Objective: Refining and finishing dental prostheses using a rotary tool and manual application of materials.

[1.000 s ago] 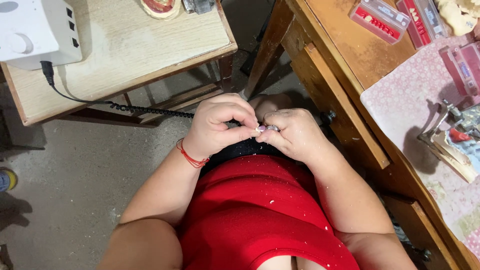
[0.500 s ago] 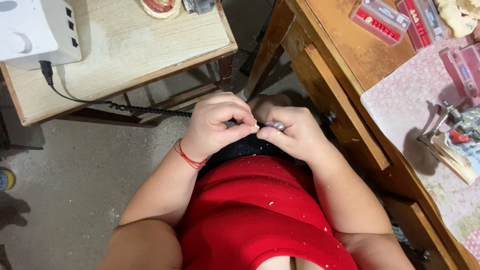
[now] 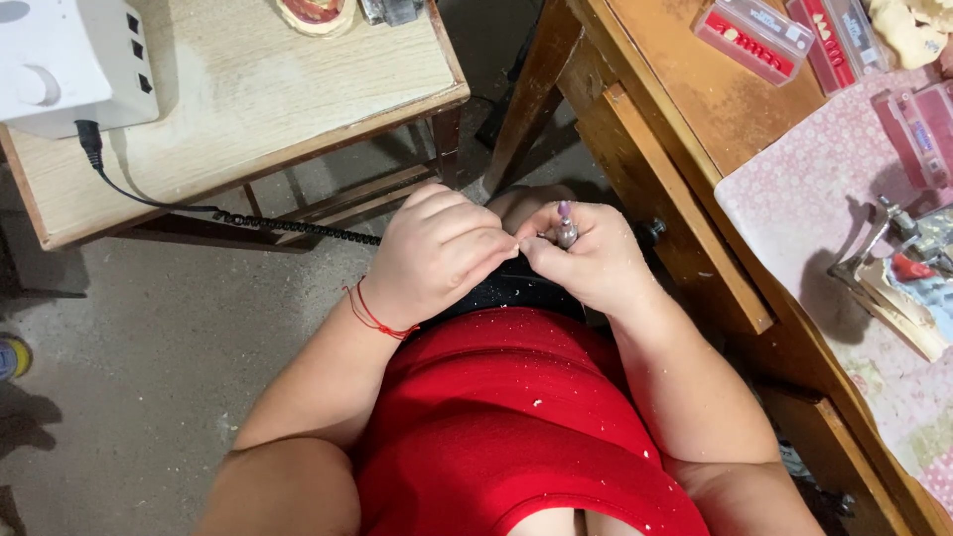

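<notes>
Both my hands meet over my lap, above a red garment. My right hand pinches a small metal handpiece with a pinkish tip that points up between thumb and forefinger. My left hand, a red string around its wrist, is curled shut with its fingertips pressed against the same tool. A black coiled cable runs in under the left hand from a white machine. The tool's body is hidden by the fingers.
The white machine stands on a small wooden table at the left. A wooden workbench on the right carries red plastic boxes, a pink patterned cloth and a metal jaw-shaped frame. Grey floor lies below.
My hands have shifted slightly and turned the tool. Its pinkish tip now sticks up in plain sight, where before only a small pale bit showed between the fingertips.
</notes>
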